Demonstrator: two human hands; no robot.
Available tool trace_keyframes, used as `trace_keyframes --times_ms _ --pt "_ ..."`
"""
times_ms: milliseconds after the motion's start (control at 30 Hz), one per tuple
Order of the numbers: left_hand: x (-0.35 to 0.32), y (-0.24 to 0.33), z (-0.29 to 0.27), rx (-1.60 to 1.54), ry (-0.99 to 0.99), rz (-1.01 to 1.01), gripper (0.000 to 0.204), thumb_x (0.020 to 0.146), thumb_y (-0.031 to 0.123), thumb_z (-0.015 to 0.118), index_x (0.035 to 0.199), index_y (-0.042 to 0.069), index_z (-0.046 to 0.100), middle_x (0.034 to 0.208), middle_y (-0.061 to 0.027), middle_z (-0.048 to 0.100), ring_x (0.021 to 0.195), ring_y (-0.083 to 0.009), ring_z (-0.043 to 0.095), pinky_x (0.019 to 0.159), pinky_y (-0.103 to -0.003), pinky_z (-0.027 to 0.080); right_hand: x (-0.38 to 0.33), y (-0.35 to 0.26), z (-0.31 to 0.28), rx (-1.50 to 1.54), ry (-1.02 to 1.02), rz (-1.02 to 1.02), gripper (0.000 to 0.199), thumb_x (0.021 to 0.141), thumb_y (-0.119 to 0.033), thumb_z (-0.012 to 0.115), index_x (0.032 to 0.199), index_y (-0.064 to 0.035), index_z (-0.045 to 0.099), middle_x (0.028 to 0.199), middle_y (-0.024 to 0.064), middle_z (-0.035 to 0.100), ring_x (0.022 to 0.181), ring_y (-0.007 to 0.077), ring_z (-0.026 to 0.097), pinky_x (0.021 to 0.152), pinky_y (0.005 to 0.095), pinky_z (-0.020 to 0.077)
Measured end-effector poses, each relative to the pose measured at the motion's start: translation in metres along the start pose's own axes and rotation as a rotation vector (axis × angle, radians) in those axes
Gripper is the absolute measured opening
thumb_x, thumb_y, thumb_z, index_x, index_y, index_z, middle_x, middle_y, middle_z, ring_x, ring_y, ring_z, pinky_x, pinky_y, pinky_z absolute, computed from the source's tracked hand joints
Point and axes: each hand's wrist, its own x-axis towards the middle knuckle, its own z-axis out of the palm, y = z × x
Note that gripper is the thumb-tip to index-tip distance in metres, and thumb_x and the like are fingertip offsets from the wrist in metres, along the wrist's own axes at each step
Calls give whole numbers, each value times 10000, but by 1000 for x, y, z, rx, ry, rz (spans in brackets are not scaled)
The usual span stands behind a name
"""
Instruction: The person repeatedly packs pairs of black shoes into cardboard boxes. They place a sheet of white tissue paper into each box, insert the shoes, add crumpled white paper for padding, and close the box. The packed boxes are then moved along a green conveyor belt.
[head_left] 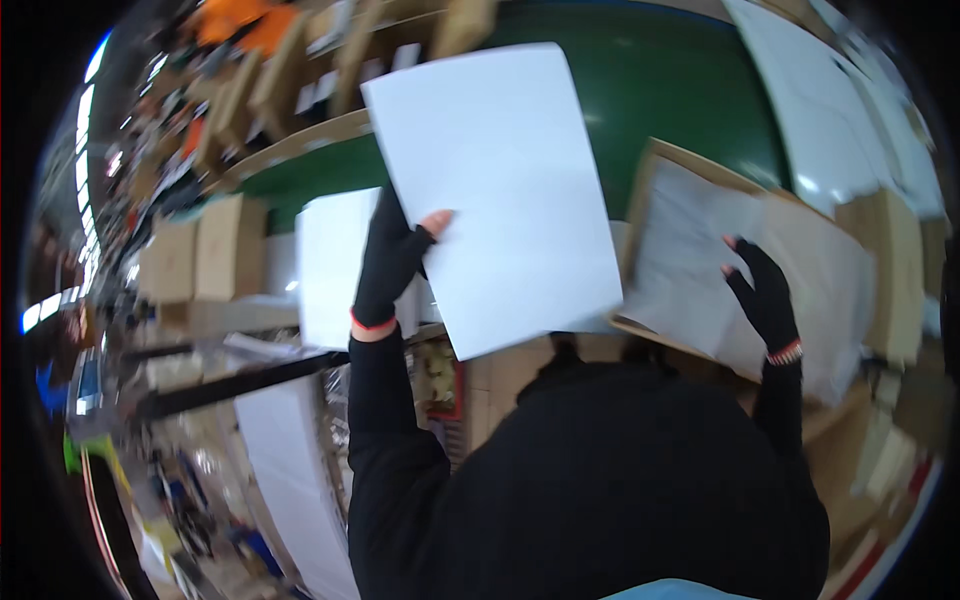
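My left hand (393, 255), in a black fingerless glove, grips the left edge of a large white sheet (510, 200), thumb on top and fingers hidden beneath. The sheet is held up in front of me, tilted slightly. Behind that hand, more white sheets (330, 270) lie on the work surface. My right hand (762, 295), gloved the same way, hovers over an open cardboard box (645, 200) on the right. Its thumb and forefinger are apart, with nothing seen between them. Thin whitish wrapping (690, 240) lines the box and spreads over its right side.
A green work surface (690, 90) runs across the back. Cardboard dividers (290, 90) stand at the far left, near two small brown boxes (230, 245). White panels (820, 100) lie at the far right. A dark bar (240, 385) juts in at left.
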Motion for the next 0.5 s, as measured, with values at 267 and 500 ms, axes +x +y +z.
trace_keyframes --times_ms 267,500 --pt "24 -118 290 398 -406 47 718 790 243 669 1382 -21 360 1115 -299 595 1027 -415 598 885 -418 471 -63 60 -64 -62 137 240 356 850 -162 676 1182 -53 613 1120 142 641 1065 292 599 905 360 473" --pt "37 -96 309 126 -489 73 663 806 228 670 1342 -49 393 1096 -279 617 1011 -388 620 856 -417 494 -145 129 -87 -114 351 471 373 860 -154 667 1202 -30 587 1166 141 632 1110 290 587 947 369 447"
